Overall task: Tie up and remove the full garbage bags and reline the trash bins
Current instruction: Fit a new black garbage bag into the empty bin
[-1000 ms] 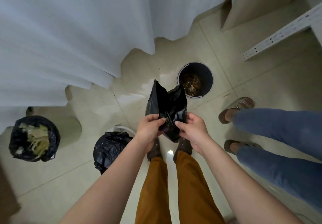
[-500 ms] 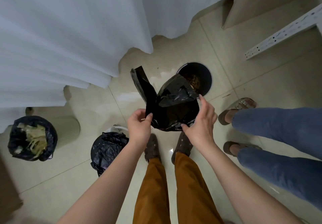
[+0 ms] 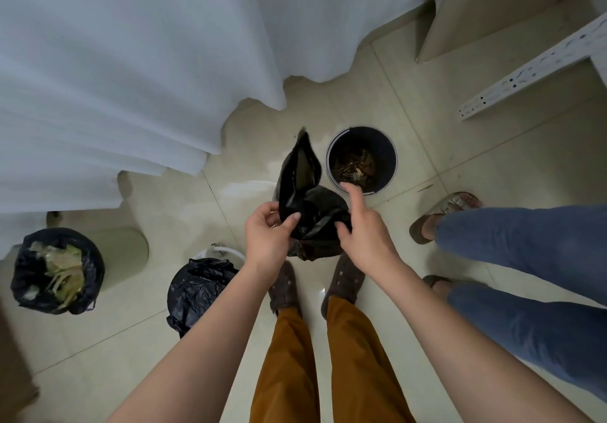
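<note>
Left hand [image 3: 269, 237] pinches one edge of the new black bag [image 3: 308, 202] between thumb and fingers, and it holds the bag up in the air above the person's brown shoes [image 3: 345, 278]. Right hand [image 3: 364, 228] has its thumb tucked into the folds of the bag while its pointer finger sticks out straight, so it looks like it is feeling for the other edge. One flap of the bag stands up and shows a small gap. The step looks like opening the bag so it can go in a bin. To do it well, the person should rub the two thin sides apart, get fingers inside the gap, and then pull the mouth wide with both hands. A shake would help air fill it. The small bin [image 3: 361, 159] with brown scraps inside stands on the floor [image 3: 410, 94] just past the bag. A tied black bag [image 3: 197, 288] sits by a white bin rim [image 3: 216, 251] near the left arm. A full bag [image 3: 56, 271] with pale scraps stands well apart on the far left. Another person's legs in blue [image 3: 525, 251] are on the right. Half a second ago the bag was puffed out wide and the right hand was spread flat on its side. Now the bag has folded in narrower, the flap points up, and the right hand has moved in closer to the left one.
</note>
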